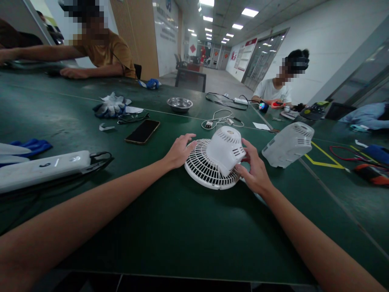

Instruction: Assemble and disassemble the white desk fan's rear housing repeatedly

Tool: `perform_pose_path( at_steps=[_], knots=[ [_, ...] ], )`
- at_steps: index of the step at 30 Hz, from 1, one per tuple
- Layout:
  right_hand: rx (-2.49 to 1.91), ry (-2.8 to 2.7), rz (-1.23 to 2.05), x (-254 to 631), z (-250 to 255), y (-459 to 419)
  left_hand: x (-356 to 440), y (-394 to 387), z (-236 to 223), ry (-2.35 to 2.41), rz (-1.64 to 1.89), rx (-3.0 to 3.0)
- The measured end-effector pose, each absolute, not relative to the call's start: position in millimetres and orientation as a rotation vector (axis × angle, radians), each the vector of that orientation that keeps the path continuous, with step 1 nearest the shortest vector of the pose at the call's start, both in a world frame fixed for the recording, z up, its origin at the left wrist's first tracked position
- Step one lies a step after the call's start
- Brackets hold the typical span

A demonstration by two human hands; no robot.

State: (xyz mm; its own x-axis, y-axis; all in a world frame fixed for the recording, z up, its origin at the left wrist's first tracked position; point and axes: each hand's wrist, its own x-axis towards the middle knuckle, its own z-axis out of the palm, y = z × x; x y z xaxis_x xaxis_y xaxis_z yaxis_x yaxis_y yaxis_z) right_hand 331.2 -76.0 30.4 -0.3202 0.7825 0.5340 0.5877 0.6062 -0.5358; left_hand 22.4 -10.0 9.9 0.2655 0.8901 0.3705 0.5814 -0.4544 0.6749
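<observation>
A white fan head lies on the green table, its round grille [199, 168] face down and its vented motor housing [223, 148] pointing up. My left hand [180, 151] rests at the grille's left edge, fingers stretched out and not closed around anything. On the other side, my right hand [255, 168] holds the motor housing between thumb and fingers; part of its grip is hidden behind the housing. To the right of that hand stands a separate white vented plastic housing [288, 144], slightly tilted and apart from the fan.
A phone [142, 132], a metal bowl [180, 104], a white cable [223, 119] and grey gloves [112, 105] lie beyond my hands. A white power strip [45, 168] is at left. Orange-black tools [372, 176] lie right. Two people sit across the table.
</observation>
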Motion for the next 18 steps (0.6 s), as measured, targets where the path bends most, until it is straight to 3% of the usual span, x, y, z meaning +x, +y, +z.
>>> perform_pose_path(
  at_steps=[6, 18],
  knots=[
    [-1.087, -2.103, 0.331, 322.1, 32.5, -83.4, 20.8, -7.7, 9.3, 1.343, 0.870, 2.058],
    [-1.286, -2.010, 0.263, 318.3, 33.3, -81.5, 20.2, -8.2, 9.0, 1.390, 0.996, 1.901]
  ],
)
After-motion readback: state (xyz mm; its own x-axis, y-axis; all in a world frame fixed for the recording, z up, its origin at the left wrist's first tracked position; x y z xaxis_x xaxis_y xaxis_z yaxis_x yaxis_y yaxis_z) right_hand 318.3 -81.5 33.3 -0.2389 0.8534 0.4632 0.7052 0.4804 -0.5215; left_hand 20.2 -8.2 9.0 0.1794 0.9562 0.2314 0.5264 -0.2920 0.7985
